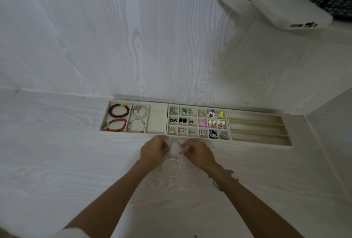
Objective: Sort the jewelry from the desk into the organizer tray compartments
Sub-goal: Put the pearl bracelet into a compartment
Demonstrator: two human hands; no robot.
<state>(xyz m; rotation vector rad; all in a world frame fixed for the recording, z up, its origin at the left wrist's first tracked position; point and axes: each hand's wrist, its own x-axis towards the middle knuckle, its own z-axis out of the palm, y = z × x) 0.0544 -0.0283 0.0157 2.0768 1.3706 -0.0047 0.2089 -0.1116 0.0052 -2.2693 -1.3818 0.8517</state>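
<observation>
Head view: just in front of the organizer tray, the left hand and right hand pinch a pale, blurred bracelet between curled fingers, likely light, limp and slippery, best held by its strand, beside a pearl bracelet.

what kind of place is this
Probably a home desk or dressing table. A white wood-grain desk holds organizer trays filled with bracelets and earrings, a pearl bracelet lies loose, and a white device sits at the back.
</observation>
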